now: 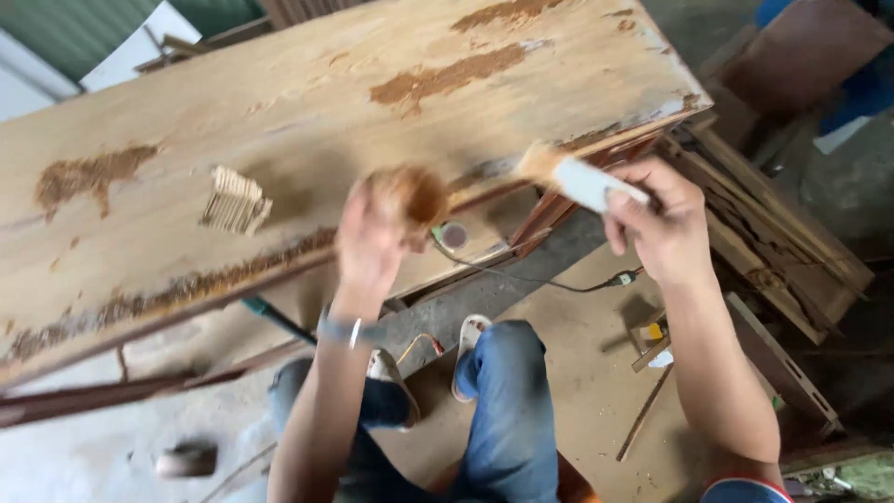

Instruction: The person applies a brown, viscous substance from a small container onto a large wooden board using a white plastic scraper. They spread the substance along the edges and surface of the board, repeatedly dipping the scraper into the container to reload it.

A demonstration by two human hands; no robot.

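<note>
A large pale wooden board [307, 102] lies tilted in front of me, streaked with brown patches. My right hand [656, 224] grips a paintbrush [573, 177] with a white ferrule; its bristles touch the board's near edge. My left hand [372, 242] is raised and holds a small round brown container [410, 197], blurred by motion. A small bundle of short pale wooden sticks [235, 200] rests on the board, left of my left hand.
My legs in blue jeans [494, 410] and sandals are below. A cable with a plug [624, 278] runs across the floor. Stacked wood planks [773, 233] lie at right. A dark object [186, 458] sits on the floor at lower left.
</note>
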